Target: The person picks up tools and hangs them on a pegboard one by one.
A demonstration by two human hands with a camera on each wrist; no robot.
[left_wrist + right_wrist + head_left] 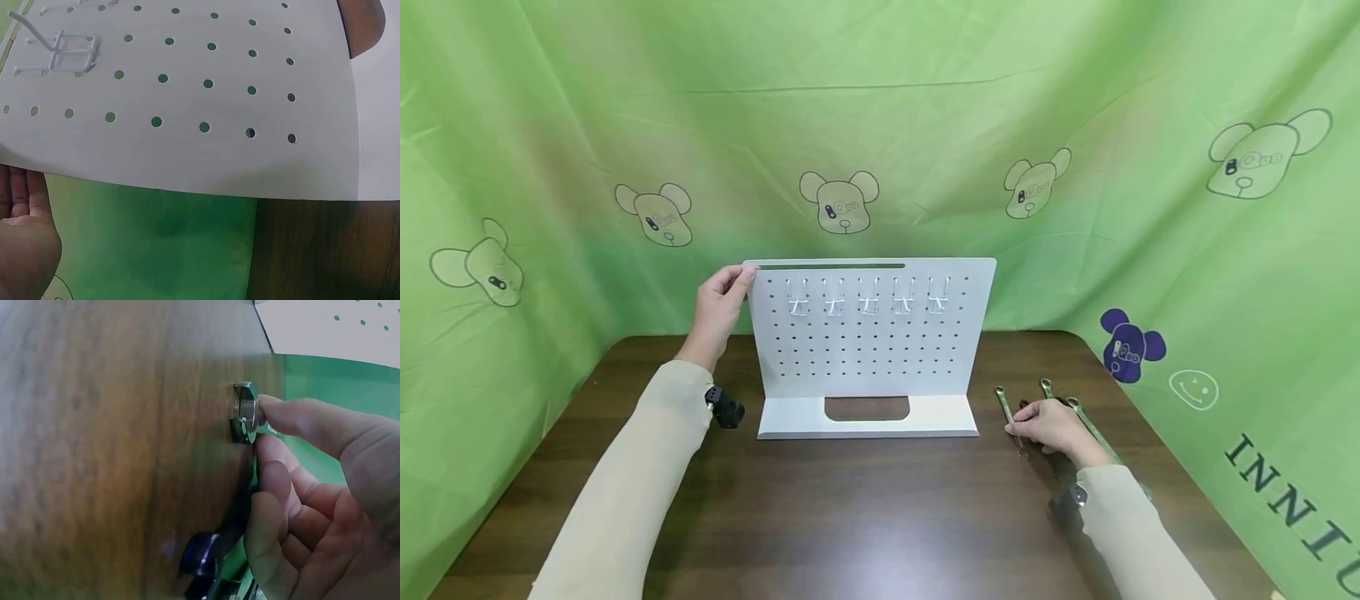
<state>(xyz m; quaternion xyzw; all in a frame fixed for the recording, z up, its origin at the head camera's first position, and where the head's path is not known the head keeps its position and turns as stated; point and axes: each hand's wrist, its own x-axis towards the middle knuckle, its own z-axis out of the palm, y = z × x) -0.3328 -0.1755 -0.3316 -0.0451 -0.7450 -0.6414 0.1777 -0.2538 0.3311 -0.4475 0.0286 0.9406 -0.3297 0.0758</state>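
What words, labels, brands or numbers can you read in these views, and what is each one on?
"INNIU": dark letters on the green cloth, at right; the last is cut off by the frame edge.
Small lettering on the bear heads: too blurred to read.
Wrenches: no readable marking.
White pegboard: no text seen.

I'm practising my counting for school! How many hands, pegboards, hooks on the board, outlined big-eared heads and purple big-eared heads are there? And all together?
Left hand plus right hand: 2
Pegboard: 1
Hooks: 5
Outlined big-eared heads: 5
Purple big-eared head: 1
Total: 14
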